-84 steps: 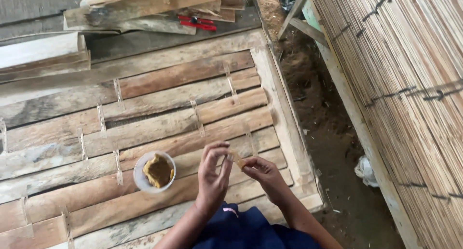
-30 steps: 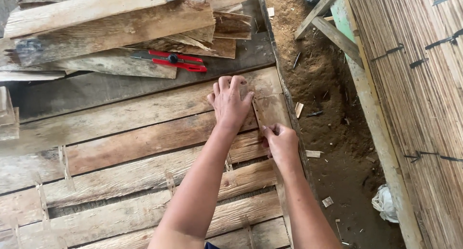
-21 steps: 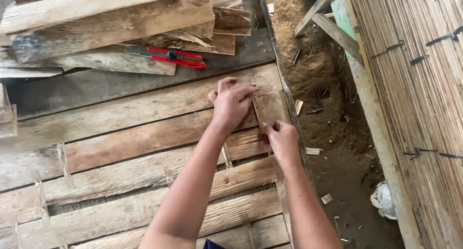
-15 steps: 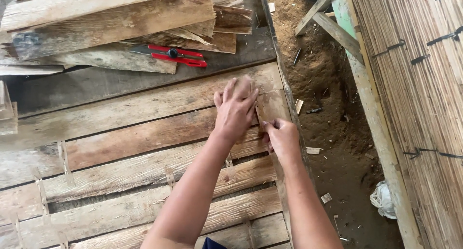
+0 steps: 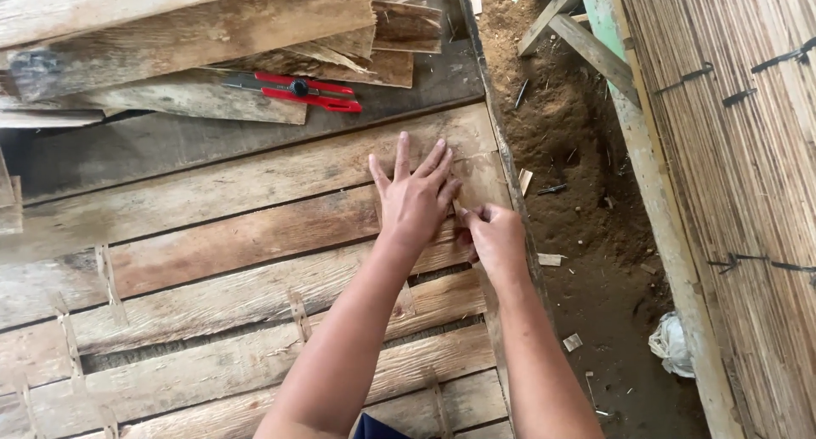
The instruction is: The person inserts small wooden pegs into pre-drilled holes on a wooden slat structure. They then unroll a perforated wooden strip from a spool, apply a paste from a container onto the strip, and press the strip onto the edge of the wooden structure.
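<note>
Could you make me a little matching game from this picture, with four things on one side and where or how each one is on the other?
Things:
1. left hand
2. right hand
3. red-handled pliers
4. white crumpled bag

Places or states:
A. on the dirt ground by the slatted wall
B. flat, fingers spread, pressed on the planks
C. among the loose boards at the top
D. curled, fingertips at a thin strip near the panel's edge

Pairs: 1-B, 2-D, 3-C, 4-A

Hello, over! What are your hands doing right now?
Left hand flat, fingers spread, on wooden planks. Right hand pinched at the plank edge beside it. Red pliers lie apart, nothing blocking.
</note>
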